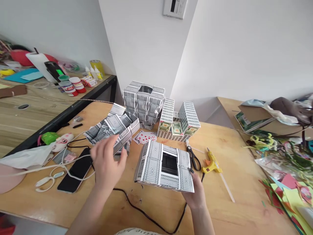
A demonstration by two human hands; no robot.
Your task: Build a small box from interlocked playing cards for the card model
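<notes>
My right hand (196, 194) grips the right side of a box-like structure built from folded playing cards (151, 164), lifted over the table's front. A dark square opening shows in its upper face. My left hand (107, 160) is raised with fingers apart and nothing visible in it. Just behind that hand lies a heap of folded cards (116, 122) in a card-built tray. Farther back stands a taller card structure (144, 102) with an opening on top. Loose playing cards (146, 136), red diamonds showing, lie between the heap and the held piece.
Stacked card packs (189, 114) stand at the back. Black scissors (194, 158) and a yellow glue gun (212, 163) lie to the right, its black cord (144, 213) crossing the front. A phone (74, 171) and white cable lie left. Paper scraps (290, 195) crowd the right edge.
</notes>
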